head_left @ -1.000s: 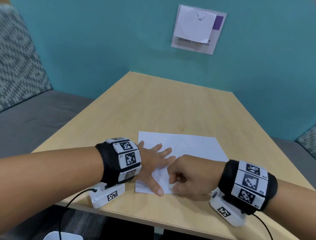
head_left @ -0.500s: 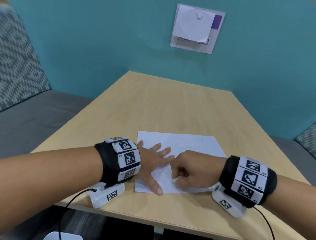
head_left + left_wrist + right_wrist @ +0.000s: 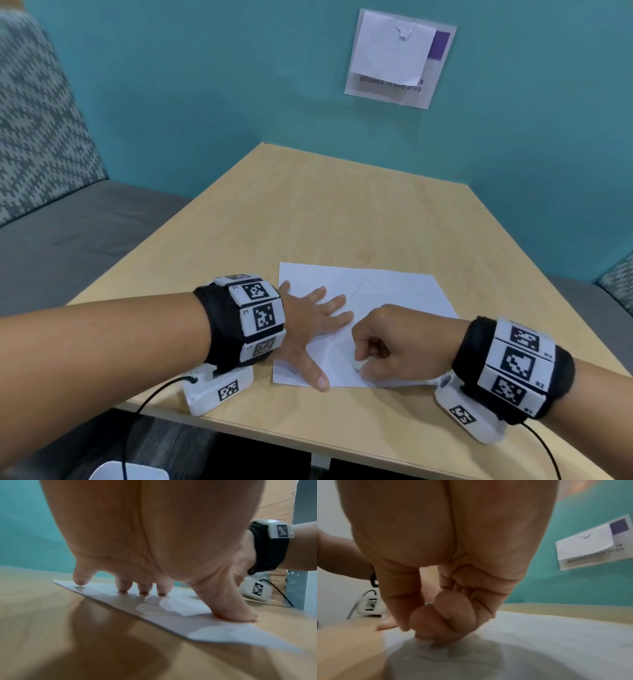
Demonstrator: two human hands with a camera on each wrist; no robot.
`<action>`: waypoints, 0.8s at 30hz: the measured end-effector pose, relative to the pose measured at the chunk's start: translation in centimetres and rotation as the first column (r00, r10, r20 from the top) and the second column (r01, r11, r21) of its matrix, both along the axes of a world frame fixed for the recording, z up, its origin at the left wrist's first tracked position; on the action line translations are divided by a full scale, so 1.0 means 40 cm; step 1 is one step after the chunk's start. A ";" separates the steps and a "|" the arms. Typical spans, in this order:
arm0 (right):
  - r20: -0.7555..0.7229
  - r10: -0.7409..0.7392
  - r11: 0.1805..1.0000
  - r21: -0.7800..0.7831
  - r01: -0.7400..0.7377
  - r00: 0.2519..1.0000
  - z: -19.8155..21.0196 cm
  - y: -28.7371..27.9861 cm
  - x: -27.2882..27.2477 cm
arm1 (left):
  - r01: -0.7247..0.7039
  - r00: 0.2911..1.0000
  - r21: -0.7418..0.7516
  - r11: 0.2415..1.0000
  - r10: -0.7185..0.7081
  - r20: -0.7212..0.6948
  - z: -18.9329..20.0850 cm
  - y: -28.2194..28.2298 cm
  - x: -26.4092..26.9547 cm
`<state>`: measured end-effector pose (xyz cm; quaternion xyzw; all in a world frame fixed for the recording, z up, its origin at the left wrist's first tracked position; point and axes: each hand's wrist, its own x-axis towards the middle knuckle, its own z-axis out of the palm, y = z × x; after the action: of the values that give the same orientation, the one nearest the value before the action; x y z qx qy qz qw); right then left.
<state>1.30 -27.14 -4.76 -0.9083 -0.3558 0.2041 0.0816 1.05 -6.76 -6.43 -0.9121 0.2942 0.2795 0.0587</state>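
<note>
A white sheet of paper (image 3: 394,287) with faint pencil lines lies on the wooden table (image 3: 342,212) near its front edge. My left hand (image 3: 315,325) lies flat on the sheet's left part, fingers spread, with the fingertips (image 3: 144,588) and thumb pressing the paper (image 3: 188,626) down. My right hand (image 3: 368,359) is curled into a fist over the sheet's near middle. It pinches a small white eraser (image 3: 358,365) against the paper. In the right wrist view the curled fingers (image 3: 428,632) hide the eraser and touch the paper (image 3: 556,635).
A teal wall with a notice (image 3: 397,58) stands behind the table. Grey bench seats (image 3: 68,233) flank it on both sides. The table's front edge (image 3: 308,442) runs just below my wrists. The far half of the tabletop shows bare wood.
My right hand has shifted a little back and forth over the paper's near part, still pinching the eraser. The left hand has stayed pressed flat on the sheet.
</note>
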 end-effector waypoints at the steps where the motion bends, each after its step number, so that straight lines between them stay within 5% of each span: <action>1: -0.007 0.004 1.000 -0.005 -0.004 1.000 0.000 0.001 0.000 | -0.001 1.000 0.000 1.000 0.001 0.000 0.001 0.001 0.000; 20: 0.022 -0.068 0.998 -0.013 0.068 0.997 0.011 -0.012 0.029 | 0.016 1.000 0.003 1.000 -0.016 0.009 0.002 -0.002 -0.003; 24: -0.038 0.028 1.000 -0.003 -0.028 0.999 -0.002 0.014 -0.018 | 0.009 1.000 -0.005 1.000 -0.009 0.001 0.013 0.002 -0.006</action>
<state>0.59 -26.57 -4.86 -0.8994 -0.3664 0.2233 0.0838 0.81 -6.70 -5.91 -0.9110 0.2990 0.2780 0.0579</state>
